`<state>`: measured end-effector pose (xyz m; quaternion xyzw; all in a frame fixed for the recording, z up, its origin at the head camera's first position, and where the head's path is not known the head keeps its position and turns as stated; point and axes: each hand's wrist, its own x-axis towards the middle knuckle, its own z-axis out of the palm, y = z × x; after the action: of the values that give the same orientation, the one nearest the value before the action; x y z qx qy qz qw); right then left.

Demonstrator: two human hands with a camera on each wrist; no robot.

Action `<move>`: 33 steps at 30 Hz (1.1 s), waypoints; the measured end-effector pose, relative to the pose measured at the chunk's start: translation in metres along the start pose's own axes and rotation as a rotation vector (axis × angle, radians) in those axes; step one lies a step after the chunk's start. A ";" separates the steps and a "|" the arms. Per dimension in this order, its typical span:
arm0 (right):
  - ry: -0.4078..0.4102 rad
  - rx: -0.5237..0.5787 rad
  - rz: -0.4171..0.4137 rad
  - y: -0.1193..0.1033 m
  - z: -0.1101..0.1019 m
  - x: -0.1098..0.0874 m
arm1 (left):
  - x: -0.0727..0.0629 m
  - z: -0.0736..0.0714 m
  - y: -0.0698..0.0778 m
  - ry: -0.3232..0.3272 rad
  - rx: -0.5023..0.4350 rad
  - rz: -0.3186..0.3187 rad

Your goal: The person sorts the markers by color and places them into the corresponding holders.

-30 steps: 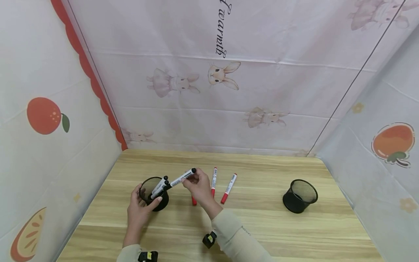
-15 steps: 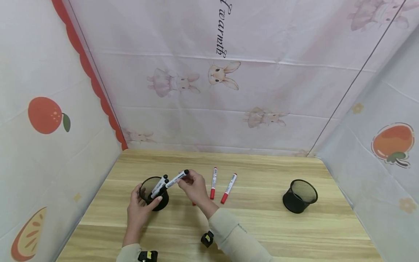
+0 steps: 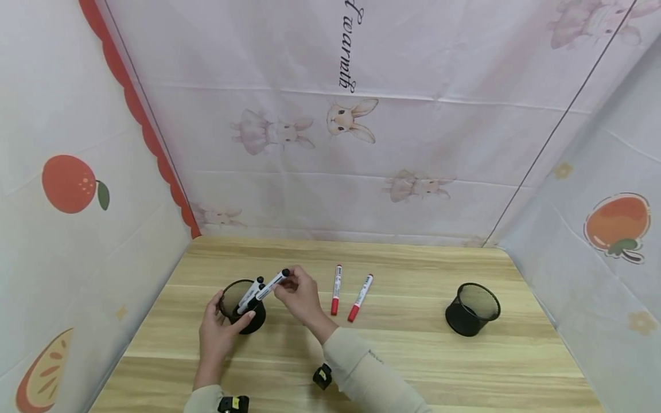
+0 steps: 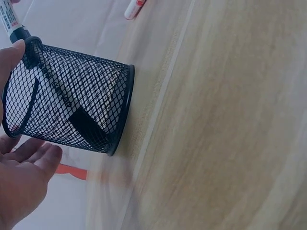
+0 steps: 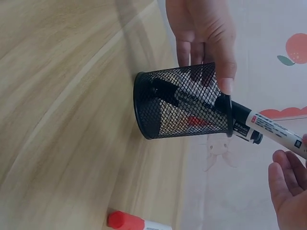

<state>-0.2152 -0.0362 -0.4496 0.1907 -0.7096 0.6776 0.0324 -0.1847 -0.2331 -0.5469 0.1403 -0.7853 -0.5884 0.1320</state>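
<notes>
On the left of the table, the left hand (image 3: 216,338) holds a black mesh pen cup (image 3: 255,325), its thumb at the rim and fingers around the far side. Two black-capped white markers (image 3: 248,296) lean inside it. The right hand (image 3: 303,299) pinches another black marker (image 3: 273,284) near its rear end. That marker slants with its black cap down at the cup's mouth. In the right wrist view, the cap of the held marker (image 5: 276,130) overlaps the rim, beside the left thumb (image 5: 224,72). The left wrist view shows the cup (image 4: 72,100) with a marker visible through its mesh.
Two red-capped markers (image 3: 337,289) lie on the wooden table (image 3: 403,361) right of the right hand. A second black mesh cup (image 3: 467,316) stands at the right. Printed cloth walls (image 3: 310,201) border the back and sides.
The right hand has moved left with the black marker, bringing its cap into the cup's mouth. A third red marker has become hidden behind the right arm. The left hand and cup stay put.
</notes>
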 end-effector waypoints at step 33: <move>0.014 -0.131 -0.029 0.057 0.022 0.005 | 0.004 0.002 -0.003 0.006 -0.019 0.021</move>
<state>-0.2327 -0.0580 -0.5040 0.1937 -0.7492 0.6306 0.0594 -0.1887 -0.2336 -0.5496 0.1324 -0.7808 -0.5939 0.1419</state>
